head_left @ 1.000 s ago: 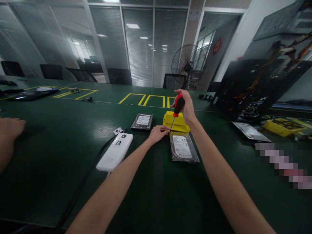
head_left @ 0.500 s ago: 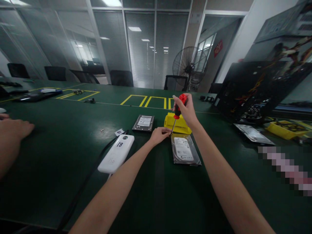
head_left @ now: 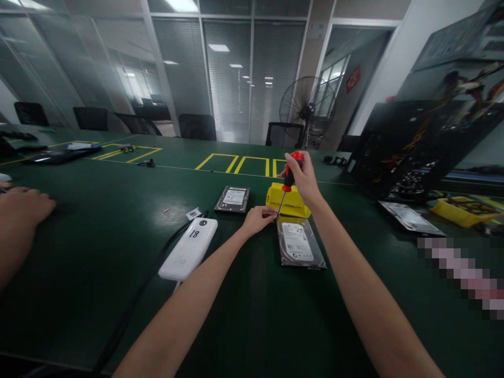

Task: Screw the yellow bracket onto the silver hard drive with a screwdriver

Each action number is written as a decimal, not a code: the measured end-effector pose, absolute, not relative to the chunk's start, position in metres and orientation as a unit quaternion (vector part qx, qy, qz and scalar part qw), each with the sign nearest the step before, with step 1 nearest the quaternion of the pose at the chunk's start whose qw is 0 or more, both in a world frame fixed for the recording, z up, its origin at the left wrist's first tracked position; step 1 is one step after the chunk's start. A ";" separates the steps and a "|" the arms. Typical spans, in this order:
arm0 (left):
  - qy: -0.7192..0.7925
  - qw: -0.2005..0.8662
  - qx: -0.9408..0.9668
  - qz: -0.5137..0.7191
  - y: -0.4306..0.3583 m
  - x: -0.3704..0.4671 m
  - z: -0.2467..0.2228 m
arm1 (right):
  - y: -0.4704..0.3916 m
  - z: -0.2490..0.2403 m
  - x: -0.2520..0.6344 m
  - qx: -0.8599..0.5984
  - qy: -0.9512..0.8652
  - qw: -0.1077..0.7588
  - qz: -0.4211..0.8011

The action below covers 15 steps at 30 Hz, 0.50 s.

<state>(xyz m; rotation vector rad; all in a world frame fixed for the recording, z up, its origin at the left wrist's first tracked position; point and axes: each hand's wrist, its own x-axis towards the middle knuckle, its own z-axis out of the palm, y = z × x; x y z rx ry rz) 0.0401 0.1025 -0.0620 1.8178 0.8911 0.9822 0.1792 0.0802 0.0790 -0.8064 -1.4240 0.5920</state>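
My right hand [head_left: 304,176] is wrapped round the red and black handle of a screwdriver [head_left: 289,178], held tilted with its shaft pointing down. The tip meets the top left corner of a hard drive [head_left: 302,249] that lies label up on the green table. At that same corner my left hand [head_left: 259,219] has its fingertips pinched together beside the tip; whatever they hold is too small to make out. A yellow bin [head_left: 289,202] stands right behind the drive. Left of it lies a second hard drive [head_left: 232,199].
A white power bank [head_left: 189,249] with a black cable lies left of my forearm. Another person's hand [head_left: 29,207] rests at the far left. On the right are an open computer case [head_left: 394,142], another drive [head_left: 411,218] and a yellow tray [head_left: 464,212] of parts.
The fingers of my right hand have shifted slightly round the screwdriver handle. The tip, my left hand and the hard drive keep their places relative to one another.
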 end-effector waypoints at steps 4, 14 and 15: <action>0.356 0.430 0.731 0.393 0.103 0.040 -0.063 | 0.076 0.082 0.178 -0.337 -0.639 0.643 0.253; 0.364 0.439 0.720 0.395 0.103 0.041 -0.063 | 0.077 0.079 0.179 -0.344 -0.633 0.638 0.271; 0.364 0.439 0.720 0.395 0.104 0.041 -0.063 | 0.078 0.079 0.179 -0.346 -0.633 0.636 0.273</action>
